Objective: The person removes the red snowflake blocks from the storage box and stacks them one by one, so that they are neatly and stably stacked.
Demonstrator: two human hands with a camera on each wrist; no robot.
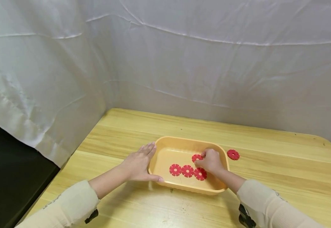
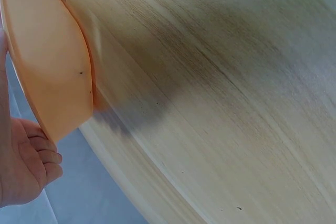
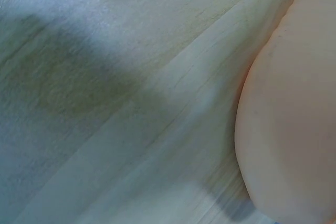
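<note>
Left hand (image 1: 138, 164): flat against the tub's left wall, fingers straight and pressed together, thumb along the near corner.
Tub (image 1: 165, 144): orange, on the wooden table (image 1: 282, 164), near its front edge.
Discs in tub (image 1: 187, 171): three red notched discs in a row on the floor.
Right hand (image 1: 210, 160): inside the tub, fingers curled, pinching a fourth disc (image 1: 196, 157).
Loose disc (image 1: 233, 154): on the table just right of the tub.
</note>
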